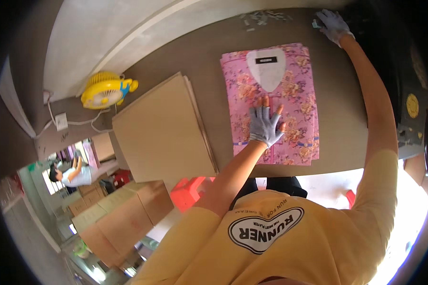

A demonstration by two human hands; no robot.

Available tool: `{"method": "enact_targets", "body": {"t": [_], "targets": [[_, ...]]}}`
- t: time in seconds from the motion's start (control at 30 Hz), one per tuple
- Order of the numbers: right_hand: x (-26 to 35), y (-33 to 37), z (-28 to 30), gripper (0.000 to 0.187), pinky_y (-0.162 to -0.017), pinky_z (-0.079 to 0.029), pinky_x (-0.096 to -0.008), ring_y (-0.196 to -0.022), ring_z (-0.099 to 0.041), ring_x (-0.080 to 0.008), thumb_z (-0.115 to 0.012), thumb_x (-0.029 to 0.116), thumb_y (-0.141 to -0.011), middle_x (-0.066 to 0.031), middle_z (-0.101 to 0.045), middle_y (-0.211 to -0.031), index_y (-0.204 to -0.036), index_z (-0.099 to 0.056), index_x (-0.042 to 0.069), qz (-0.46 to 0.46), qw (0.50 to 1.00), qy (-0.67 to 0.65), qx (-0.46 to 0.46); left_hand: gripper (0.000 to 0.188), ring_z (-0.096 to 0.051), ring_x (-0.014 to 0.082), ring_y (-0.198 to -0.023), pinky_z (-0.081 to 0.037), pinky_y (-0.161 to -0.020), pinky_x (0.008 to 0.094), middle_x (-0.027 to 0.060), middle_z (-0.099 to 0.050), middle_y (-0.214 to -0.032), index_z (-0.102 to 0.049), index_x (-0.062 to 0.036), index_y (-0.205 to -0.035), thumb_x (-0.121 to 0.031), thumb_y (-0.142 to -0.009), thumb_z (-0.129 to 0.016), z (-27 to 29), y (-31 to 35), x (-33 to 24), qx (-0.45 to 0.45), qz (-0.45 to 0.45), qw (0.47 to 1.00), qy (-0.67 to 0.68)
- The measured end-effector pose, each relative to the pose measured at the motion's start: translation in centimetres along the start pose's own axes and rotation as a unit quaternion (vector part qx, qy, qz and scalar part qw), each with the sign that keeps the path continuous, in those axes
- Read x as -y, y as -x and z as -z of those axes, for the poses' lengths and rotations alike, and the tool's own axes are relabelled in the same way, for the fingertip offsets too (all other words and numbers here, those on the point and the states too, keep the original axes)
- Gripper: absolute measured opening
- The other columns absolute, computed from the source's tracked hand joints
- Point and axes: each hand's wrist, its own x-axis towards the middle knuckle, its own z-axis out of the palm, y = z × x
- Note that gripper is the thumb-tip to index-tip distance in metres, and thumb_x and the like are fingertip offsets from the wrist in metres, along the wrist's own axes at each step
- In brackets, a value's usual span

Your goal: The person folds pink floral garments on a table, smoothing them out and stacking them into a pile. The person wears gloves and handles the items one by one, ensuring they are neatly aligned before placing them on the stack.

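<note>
Pink floral folded garments (pixel 297 114) lie in a neat stack on the brown table (pixel 340 142), their edges slightly offset. A white V-shaped neck opening with a black label faces up on the top one. My left hand (pixel 265 126), in a grey glove that leaves the fingertips bare, lies on the front of the top garment with its fingers spread. At the far right of the table, my gloved right hand (pixel 335 27) reaches out, fingers extended. Right by its fingertips is a small teal piece (pixel 315 23); whether they touch it I cannot tell.
Several small pale pieces (pixel 261 18) are scattered along the far edge. Large tan cardboard sheets (pixel 159 130) lie stacked at left, near a yellow fan (pixel 104 90) with cords. Cardboard boxes (pixel 123 213) and a red stool (pixel 188 192) stand below. Another person (pixel 76 175) works in the background.
</note>
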Motion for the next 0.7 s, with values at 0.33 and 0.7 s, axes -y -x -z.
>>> {"method": "enact_targets", "body": {"t": [0.33,0.7], "targets": [[33.3,-9.5,7.7,0.053,-0.107,-0.031,-0.0479,-0.12,-0.049,-0.0257,-0.066,0.023,-0.077,-0.0042,-0.052,-0.126,-0.128,-0.052,0.015,0.336,0.941,-0.032,0.033,0.07,-0.021,0.0495,-0.136,-0.02,-0.103,0.0667,0.0305,-0.019,-0.148,-0.028,-0.0248,-0.145,-0.046,-0.082,-0.052,-0.9,0.4,0.5,-0.072,-0.004,0.995,0.068],[40.7,-8.6,0.8,0.058,-0.111,-0.025,-0.0504,-0.13,-0.04,-0.0284,-0.061,0.028,-0.083,-0.0096,-0.047,-0.136,-0.136,-0.042,0.014,0.173,0.974,-0.064,-0.129,0.046,-0.044,0.0323,-0.123,-0.032,-0.105,0.0437,0.0152,-0.049,-0.133,-0.049,-0.0062,-0.127,-0.035,-0.091,-0.049,1.8,-1.5,-0.3,-0.036,0.019,0.991,0.127]]}}
